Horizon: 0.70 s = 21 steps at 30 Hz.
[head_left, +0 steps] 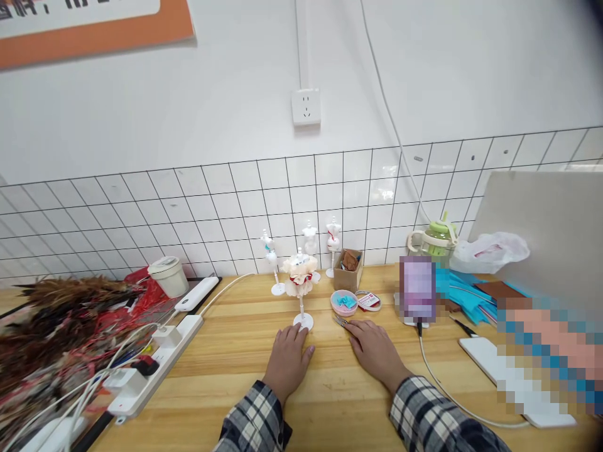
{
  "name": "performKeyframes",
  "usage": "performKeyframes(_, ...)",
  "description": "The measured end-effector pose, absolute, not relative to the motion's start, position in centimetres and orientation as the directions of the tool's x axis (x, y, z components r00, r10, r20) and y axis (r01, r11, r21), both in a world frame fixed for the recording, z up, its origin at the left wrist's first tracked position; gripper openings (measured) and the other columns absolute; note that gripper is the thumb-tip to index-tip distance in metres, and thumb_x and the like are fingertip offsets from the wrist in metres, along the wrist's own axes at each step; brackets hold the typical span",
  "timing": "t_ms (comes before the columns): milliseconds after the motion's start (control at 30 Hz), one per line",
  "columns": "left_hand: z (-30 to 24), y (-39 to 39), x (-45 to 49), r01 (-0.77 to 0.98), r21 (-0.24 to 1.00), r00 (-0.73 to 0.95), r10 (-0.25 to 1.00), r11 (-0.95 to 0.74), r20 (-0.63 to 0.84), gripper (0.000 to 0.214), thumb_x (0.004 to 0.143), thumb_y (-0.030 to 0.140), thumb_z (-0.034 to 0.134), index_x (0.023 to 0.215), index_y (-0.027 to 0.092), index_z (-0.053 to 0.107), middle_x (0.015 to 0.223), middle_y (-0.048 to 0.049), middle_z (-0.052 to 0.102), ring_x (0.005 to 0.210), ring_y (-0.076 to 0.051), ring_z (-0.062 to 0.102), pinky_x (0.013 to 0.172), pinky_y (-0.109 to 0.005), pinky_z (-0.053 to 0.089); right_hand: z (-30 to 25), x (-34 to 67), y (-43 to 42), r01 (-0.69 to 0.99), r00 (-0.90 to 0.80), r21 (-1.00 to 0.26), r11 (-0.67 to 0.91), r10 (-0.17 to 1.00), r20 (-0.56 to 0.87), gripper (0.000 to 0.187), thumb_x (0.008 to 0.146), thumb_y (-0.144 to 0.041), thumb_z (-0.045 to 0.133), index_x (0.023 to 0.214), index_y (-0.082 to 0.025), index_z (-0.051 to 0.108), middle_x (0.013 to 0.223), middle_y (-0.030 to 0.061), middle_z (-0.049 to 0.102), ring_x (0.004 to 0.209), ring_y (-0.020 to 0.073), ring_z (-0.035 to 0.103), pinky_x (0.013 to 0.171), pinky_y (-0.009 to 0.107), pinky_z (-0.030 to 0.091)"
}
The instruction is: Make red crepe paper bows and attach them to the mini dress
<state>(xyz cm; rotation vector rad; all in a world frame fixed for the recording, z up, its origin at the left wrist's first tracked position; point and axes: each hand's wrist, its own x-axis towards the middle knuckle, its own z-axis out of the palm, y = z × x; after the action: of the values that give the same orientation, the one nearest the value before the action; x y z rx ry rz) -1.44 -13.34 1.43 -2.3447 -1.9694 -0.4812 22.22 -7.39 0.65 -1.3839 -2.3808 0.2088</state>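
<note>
My left hand point(288, 361) lies flat on the wooden table with the thumb apart, its fingertips at the round white base of a small mannequin stand point(302, 321). The miniature dress form on that stand wears a cream ruffled garment point(300, 276) with a dark red band. My right hand point(374, 351) rests palm down, fingers stretched out. Its fingertips are at a small metal tool point(340, 321), too small to name; whether they touch it I cannot tell. Just beyond lies a pink bowl point(332, 304) with light blue pieces, beside a roll of narrow ribbon with a label point(370, 301).
Three more small mannequins point(272, 256) stand by the tiled wall, near a cardboard box point(346, 280) with brown material. Feathers point(61, 314), a white tub point(168, 276) and a power strip point(160, 367) are at left. A propped phone point(418, 289), its cable and blue fabric point(471, 298) are at right.
</note>
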Motion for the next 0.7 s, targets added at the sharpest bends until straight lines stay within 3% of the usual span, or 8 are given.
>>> performKeyframes(500, 0.94, -13.64, -1.7, 0.982, 0.157, 0.055, 0.96, -0.102, 0.275, 0.031, 0.091, 0.037, 0.04, 0.113, 0.021, 0.055, 0.131, -0.0088, 0.053, 0.125, -0.03, 0.041, 0.104, -0.055, 0.028, 0.64, 22.69, -7.22, 0.765, -0.453, -0.374, 0.524, 0.851, 0.267, 0.03, 0.089, -0.028, 0.043, 0.113, -0.025, 0.061, 0.115, 0.0059, 0.063, 0.106, 0.0234, 0.052, 0.088, 0.036, 0.037)
performKeyframes(700, 1.26, -13.61, -1.85, 0.972, 0.167, 0.105, 0.943, -0.164, 0.317, 0.043, 0.091, 0.037, 0.042, 0.13, 0.021, 0.046, 0.125, -0.011, 0.055, 0.116, -0.025, 0.048, 0.101, -0.043, 0.035, 0.82, 22.77, -7.23, 0.753, -0.45, -0.4, 0.522, 0.853, 0.267, 0.024, 0.088, -0.027, 0.045, 0.105, -0.024, 0.062, 0.108, 0.0052, 0.065, 0.101, 0.0218, 0.053, 0.085, 0.033, 0.037)
